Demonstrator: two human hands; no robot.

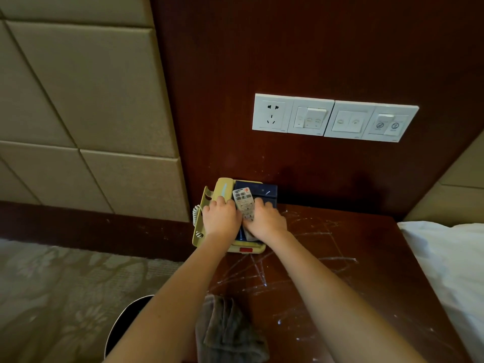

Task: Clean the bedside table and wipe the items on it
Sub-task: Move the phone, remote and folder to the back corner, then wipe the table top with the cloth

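Note:
A yellow telephone [212, 197] sits at the far left corner of the dark wooden bedside table [353, 271]. A white remote control [245, 203] lies on top of it, with a dark blue box [264, 191] behind. My left hand [221, 218] rests over the handset side, fingers curled on it. My right hand [267, 221] lies to the right of the remote, its fingers curled over the phone's right part and the blue box. A grey-brown cloth [227, 331] lies crumpled at the table's near left edge, untouched. White smears and scratches cover the tabletop.
A white socket and switch panel [332, 117] is on the wooden wall above. White bedding [450, 271] borders the table on the right. A padded beige headboard [86, 100] and patterned carpet [65, 284] lie left; a dark round bin [125, 320] stands below.

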